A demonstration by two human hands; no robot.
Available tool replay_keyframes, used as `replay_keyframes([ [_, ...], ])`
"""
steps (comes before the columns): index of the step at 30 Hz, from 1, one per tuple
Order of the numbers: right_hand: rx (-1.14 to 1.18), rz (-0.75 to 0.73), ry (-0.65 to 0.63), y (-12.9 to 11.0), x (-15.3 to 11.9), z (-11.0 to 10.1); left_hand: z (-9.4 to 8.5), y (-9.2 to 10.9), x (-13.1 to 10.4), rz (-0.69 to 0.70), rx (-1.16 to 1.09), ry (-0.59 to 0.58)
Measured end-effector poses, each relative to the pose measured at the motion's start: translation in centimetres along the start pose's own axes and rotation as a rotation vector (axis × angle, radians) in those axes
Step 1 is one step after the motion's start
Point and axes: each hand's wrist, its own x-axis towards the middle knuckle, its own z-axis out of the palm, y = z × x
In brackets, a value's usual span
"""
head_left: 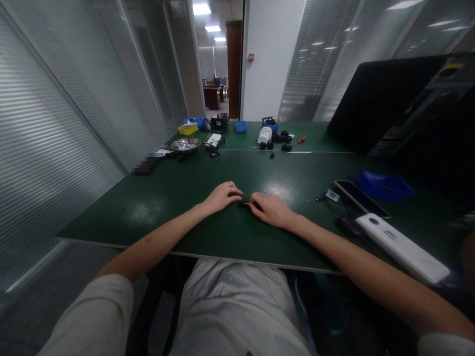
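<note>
The table runs under both hands and reaches well past them on every side but the near one. Far beyond the left hand and to its left stands the steel bowl; what it holds is too small to tell. The blue tray lies well to the right of the right hand, its inside too blurred to read. Behind the bowl, further from the left hand, the left blue box has something pale in it, with the yellow box just in front. The right blue box, straight beyond the right hand, is heaped with dark parts.

Both forearms slant inward, bringing the hands near each other. The left hand is released, fingers curved toward the right hand, thumb slightly apart. The right hand bends inward, grasping the black piece between its fingers. That piece juts out toward the left fingertips; whether they touch it, I cannot tell.
</note>
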Motion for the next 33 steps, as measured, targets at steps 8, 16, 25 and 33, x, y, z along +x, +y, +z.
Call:
replay_keyframes([
  [8, 0.124, 0.01, 0.041, 0.4, -0.1, -0.2, -0.7, 2.0, -1.5, 0.044, -0.066, -0.008],
  [16, 0.183, -0.005, 0.072, 0.5, -0.1, -0.1, -0.7, 3.2, -1.6, 0.157, 0.076, -0.061],
  [25, 0.188, 0.001, 0.07, 0.7, -0.1, -0.1, 0.2, 2.2, -1.3, 0.125, 0.084, 0.021],
  [33, 0.205, 0.004, 0.052, 0.5, 0.0, -0.2, 0.3, 1.8, -1.1, 0.136, 0.084, -0.012],
])
